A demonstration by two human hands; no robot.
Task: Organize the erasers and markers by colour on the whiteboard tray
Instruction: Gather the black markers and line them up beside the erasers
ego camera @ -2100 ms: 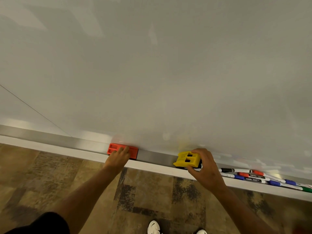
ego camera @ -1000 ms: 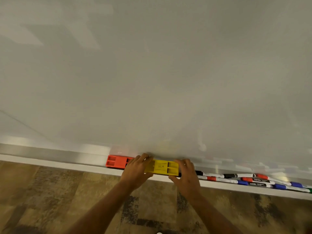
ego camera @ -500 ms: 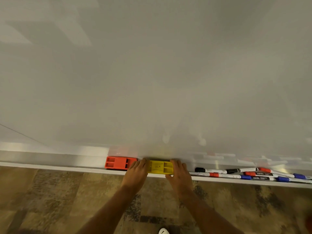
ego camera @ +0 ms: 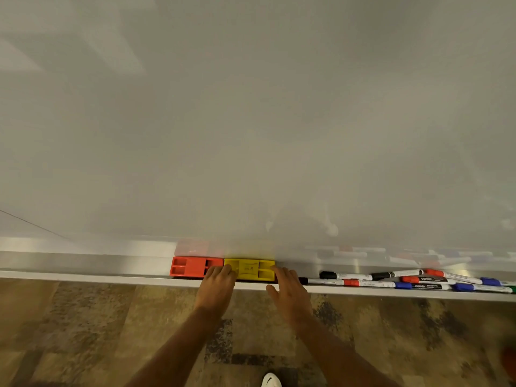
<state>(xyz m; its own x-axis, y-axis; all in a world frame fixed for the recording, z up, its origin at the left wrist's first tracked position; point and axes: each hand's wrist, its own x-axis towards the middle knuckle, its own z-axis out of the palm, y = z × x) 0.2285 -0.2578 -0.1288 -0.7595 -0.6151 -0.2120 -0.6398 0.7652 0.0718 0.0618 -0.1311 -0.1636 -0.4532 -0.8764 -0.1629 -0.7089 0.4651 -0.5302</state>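
Note:
A red eraser (ego camera: 189,266) and a yellow eraser (ego camera: 249,269) lie end to end, touching, on the metal whiteboard tray (ego camera: 83,262). My left hand (ego camera: 217,287) has its fingertips on the joint between the two erasers. My right hand (ego camera: 289,293) sits at the yellow eraser's right end, fingers spread, barely touching it. To the right, several markers (ego camera: 413,280) with black, red, blue and green caps lie mixed in a loose pile on the tray.
The large blank whiteboard (ego camera: 251,121) fills the upper view. The tray's left stretch holds nothing. Below the tray is patterned brown carpet (ego camera: 83,331), and a white shoe (ego camera: 270,380) shows at the bottom edge.
The yellow eraser was carried left from near the markers and set flat against the red eraser. My right hand has eased off it and its fingers have spread.

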